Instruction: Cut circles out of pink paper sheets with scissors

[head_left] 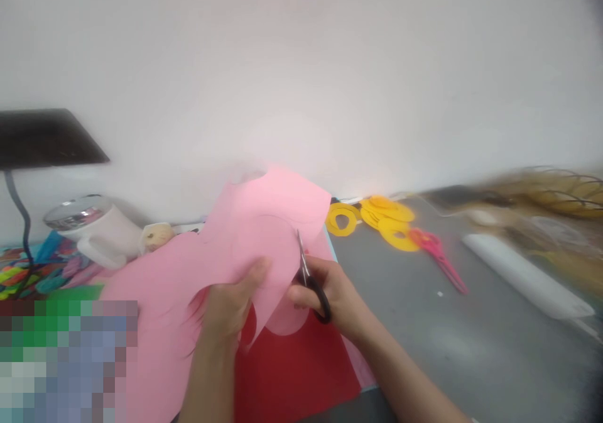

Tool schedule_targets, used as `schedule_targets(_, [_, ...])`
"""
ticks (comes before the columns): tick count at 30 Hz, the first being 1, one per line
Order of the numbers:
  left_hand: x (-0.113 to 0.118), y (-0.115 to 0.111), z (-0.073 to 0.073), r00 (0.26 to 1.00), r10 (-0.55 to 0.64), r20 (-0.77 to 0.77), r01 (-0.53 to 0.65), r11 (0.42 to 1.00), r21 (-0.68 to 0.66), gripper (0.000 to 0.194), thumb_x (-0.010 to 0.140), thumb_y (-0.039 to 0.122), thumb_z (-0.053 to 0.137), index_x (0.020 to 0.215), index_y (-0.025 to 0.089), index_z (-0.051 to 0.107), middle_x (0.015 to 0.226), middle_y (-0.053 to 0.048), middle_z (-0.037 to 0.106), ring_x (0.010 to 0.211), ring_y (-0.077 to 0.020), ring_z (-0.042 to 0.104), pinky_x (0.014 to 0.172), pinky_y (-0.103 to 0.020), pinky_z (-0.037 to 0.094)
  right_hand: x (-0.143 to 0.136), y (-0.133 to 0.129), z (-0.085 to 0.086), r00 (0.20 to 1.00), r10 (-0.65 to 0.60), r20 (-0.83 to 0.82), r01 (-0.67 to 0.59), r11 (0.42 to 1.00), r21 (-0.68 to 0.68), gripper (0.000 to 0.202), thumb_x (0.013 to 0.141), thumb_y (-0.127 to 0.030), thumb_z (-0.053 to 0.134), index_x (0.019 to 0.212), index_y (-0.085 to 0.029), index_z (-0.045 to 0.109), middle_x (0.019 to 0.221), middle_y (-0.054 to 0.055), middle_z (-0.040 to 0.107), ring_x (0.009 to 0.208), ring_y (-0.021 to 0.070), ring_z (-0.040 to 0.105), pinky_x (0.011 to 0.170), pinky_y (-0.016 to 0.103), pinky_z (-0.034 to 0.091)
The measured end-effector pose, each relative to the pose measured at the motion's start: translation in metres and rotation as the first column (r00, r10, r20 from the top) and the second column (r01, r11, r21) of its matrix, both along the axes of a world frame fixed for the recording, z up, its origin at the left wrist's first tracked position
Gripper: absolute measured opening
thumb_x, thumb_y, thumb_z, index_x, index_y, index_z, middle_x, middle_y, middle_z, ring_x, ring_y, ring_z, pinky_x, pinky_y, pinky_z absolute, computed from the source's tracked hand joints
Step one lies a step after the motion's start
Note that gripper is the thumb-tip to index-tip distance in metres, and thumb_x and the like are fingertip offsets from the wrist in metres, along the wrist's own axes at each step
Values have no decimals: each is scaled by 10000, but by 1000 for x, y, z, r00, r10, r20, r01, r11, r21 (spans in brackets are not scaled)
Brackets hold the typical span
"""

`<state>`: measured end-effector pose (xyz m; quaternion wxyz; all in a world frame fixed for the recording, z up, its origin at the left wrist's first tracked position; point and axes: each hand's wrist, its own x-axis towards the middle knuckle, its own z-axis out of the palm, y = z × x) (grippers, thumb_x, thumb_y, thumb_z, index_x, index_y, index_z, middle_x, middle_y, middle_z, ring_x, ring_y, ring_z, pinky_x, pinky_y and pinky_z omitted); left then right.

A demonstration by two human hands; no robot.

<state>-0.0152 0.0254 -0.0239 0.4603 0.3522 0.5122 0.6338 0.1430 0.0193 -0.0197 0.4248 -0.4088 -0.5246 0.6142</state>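
Note:
A large sheet of pink paper (277, 197) is held up in front of me, with a curved line marked on it. My left hand (230, 303) grips its lower part, thumb on top and fingers hidden behind. In my right hand (325, 291) are black-handled scissors (303, 263), their blades pointing up at the sheet's right side, along the curve. Below the hands lies red paper (296, 373), with a rounded pink piece (288, 321) on it. More pink paper with cut edges spreads out at the left.
Yellow paper rings (342, 220) and pink scissors (438, 256) lie on the grey table (461, 354) at the right, beside a long white object (522, 275). A white mug-like container (101, 228) stands back left, near a dark panel on a stalk (47, 139). A wall rises behind.

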Motion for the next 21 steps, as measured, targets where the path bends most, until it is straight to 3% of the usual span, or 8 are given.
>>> schedule_targets(6, [-2, 0, 3, 999, -48, -8, 47, 998, -51, 577, 557, 252, 861, 1105, 163, 701, 974, -95, 754, 976, -310, 700, 826, -395, 593, 1, 1, 0, 999, 15, -37, -14, 1000, 10, 417, 604, -456, 835, 687, -170, 543, 569, -68, 396, 547, 90, 332, 496, 221, 287])
schedule_targets(13, [-5, -1, 3, 996, -89, -14, 88, 994, -70, 610, 546, 224, 872, 1127, 187, 692, 980, -84, 750, 1084, -316, 658, 958, -445, 534, 3, 3, 3, 1000, 7, -29, -7, 1000, -4, 476, 543, -428, 886, 683, -165, 514, 581, -68, 422, 571, 93, 359, 510, 216, 304])
schedule_targets(21, [-5, -3, 3, 994, -106, 5, 106, 991, -78, 594, 522, 245, 881, 1086, 169, 714, 977, -95, 755, 1013, -329, 685, 869, -434, 575, 4, 1, 0, 1000, 16, -20, -16, 1000, 1, 457, 578, -427, 867, 675, -168, 503, 582, -67, 426, 559, 89, 357, 498, 214, 291])
